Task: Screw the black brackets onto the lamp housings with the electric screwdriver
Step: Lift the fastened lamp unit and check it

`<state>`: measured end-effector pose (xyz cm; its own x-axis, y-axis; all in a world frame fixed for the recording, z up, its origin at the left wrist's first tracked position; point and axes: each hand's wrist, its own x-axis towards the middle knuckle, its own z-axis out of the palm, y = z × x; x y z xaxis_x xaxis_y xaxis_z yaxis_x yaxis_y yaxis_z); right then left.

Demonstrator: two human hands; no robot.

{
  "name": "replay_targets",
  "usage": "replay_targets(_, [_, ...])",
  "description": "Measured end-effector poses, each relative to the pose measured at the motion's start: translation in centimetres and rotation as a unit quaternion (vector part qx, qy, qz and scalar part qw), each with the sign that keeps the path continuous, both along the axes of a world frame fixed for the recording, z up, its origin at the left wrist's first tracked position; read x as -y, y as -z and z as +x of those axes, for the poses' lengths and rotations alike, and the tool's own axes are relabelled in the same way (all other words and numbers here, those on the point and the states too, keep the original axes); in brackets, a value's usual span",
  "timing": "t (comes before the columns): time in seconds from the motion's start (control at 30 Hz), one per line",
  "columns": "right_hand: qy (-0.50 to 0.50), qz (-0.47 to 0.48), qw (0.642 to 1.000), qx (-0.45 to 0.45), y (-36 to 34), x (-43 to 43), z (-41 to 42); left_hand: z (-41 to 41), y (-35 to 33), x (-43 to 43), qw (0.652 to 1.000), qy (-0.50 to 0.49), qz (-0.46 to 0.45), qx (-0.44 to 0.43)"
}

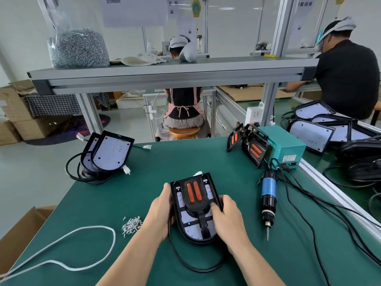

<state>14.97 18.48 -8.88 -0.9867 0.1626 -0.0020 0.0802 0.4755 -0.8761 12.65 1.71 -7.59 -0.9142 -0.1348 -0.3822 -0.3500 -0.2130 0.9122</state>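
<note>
Black bracket sits on the lamp housing by the front edge of the tabletop, left hand and right hand gripping its sides, and the screwdriver lies just right of the right hand, tip toward me.

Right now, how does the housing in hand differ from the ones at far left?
The held housing carries a black bracket with orange pads; the left housings show bare white boards. The held housing lies flat, gripped by the left hand and right hand; the left housings sit untouched, overlapped and tilted on a coiled cable. Both have black rounded shells and white boards.
</note>
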Motion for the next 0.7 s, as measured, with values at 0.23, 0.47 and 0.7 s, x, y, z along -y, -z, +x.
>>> replay_targets(0.23, [-0.001,-0.338,0.939,0.064,0.0,1.2,-0.7,0.3,0.0,-0.4,0.989,0.046,0.136,-0.041])
replay_targets(0.47, [-0.054,-0.579,0.798,0.156,-0.3,0.5,-1.5,-0.5,-1.0,-2.4,0.977,0.053,0.198,-0.057])
replay_targets(0.7, [-0.113,-0.637,0.749,0.141,-0.2,-0.6,-1.3,-0.7,-0.3,-3.2,0.979,0.079,0.175,-0.07])
